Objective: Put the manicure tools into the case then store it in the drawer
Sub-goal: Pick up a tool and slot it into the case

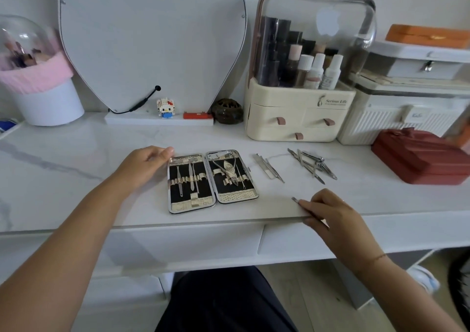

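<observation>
Head view: the white worktop (76, 153) carries the case (212, 181), which lies open and flat near the front edge with tools strapped into both halves. The left hand (145, 165) rests at its far left corner, fingers loosely bent, gripping nothing. The right hand (330, 214) is right of the case. Loose tools (312, 165) lie beyond it. It pinches a thin tool (296, 200).

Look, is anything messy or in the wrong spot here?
Yes. A heap of tools and a pair lie loose on the table, right of the open case, which has empty loops. The right hand pinches another tool. Nothing looks broken or spilled.
</observation>
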